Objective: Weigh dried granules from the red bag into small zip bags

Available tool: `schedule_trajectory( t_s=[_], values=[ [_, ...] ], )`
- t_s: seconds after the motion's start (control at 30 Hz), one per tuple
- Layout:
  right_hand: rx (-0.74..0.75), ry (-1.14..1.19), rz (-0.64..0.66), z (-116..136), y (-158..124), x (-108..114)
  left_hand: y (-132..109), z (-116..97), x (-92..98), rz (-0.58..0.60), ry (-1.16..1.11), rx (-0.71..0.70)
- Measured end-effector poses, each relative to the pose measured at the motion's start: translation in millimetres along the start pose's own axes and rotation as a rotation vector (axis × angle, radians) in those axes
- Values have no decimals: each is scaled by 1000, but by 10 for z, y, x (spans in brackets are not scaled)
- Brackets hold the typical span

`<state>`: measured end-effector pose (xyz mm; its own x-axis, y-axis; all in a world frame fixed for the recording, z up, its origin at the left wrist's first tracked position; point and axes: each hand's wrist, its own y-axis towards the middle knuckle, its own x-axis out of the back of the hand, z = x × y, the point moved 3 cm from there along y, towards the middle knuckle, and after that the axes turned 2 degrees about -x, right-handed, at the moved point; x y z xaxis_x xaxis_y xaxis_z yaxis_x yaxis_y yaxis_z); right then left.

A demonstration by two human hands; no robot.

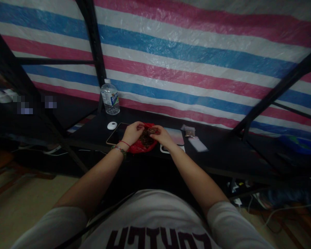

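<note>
A red plastic bag [141,147] lies open on the black table [217,159], with a heap of small dark brown pieces [145,137] inside it. Over the heap's left side, my left hand [132,132] has its fingers curled in a pinch. My right hand [161,136] pinches at the heap's right side. What each pinch holds is too small to make out. Red and green bracelets circle my left wrist.
A phone [115,135] and a white round object [112,125] lie left of the bag, a water bottle [110,97] behind. To the right are a tablet [175,137], a small filled clear bag [189,131] and an empty one [198,144]. Black frame bars slant on both sides.
</note>
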<state>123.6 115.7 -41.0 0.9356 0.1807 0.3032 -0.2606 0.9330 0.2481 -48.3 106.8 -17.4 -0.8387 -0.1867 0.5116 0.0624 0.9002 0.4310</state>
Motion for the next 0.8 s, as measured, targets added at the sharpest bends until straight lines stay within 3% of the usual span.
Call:
schedule_trajectory(
  t_s=[0.3, 0.4, 0.5, 0.63, 0.8],
  values=[
    [11, -122, 8, 21, -107, 242, -4, 56, -77, 101, 322, -141],
    [11, -185, -17, 51, -158, 273, -51, -43, -72, 97, 352, -203],
    [10, -178, -58, 70, -192, 261, -129, -246, -57, 32, 269, -387],
    [8, -131, -29, 71, -223, 188, -229, -428, -149, 133, 256, -629],
    [17, -58, -16, 78, -258, 155, -269, -442, -235, 172, 286, -694]
  ],
)
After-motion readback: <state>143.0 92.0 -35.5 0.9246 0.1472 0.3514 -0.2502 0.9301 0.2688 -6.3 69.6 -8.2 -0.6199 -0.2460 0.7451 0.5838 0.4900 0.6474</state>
